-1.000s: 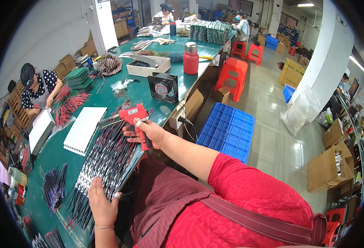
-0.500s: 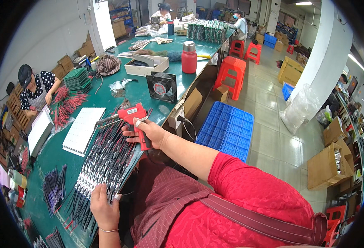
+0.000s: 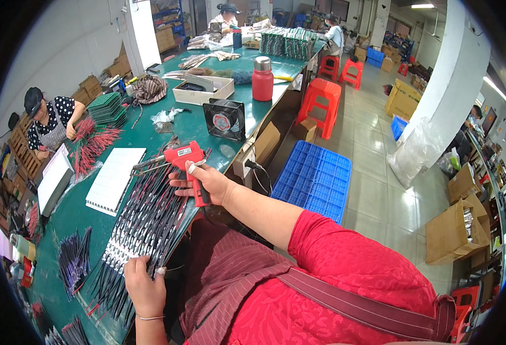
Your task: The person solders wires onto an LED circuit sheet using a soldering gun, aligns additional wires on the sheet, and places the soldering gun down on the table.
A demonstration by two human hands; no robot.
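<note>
My right hand (image 3: pixel 202 181) is wrapped round the handle of a red pistol-grip soldering gun (image 3: pixel 184 154). The metal tip of the gun points left, above the far end of a row of wires. Many black and red wires (image 3: pixel 149 215) lie side by side along the bench edge, with a band of white and silvery pieces (image 3: pixel 118 253) across them. At the near end of this row, my left hand (image 3: pixel 145 290) rests with its fingers bent and the thumb apart from them. A thin dark strand shows beside that thumb; whether the hand touches it is unclear.
On the green bench (image 3: pixel 143 146) lie a white sheet (image 3: pixel 115 178) and a bundle of purple-tipped wires (image 3: pixel 76 259). A black fan (image 3: pixel 225 119) and a red bottle (image 3: pixel 262 80) stand farther off. A co-worker (image 3: pixel 52 121) sits across the bench. A blue crate (image 3: pixel 313 178) lies right of the bench.
The soldering gun has dipped slightly lower in my right hand. My left hand has shifted a little, its fingers more bent. The co-worker across the bench has lowered a hand.
</note>
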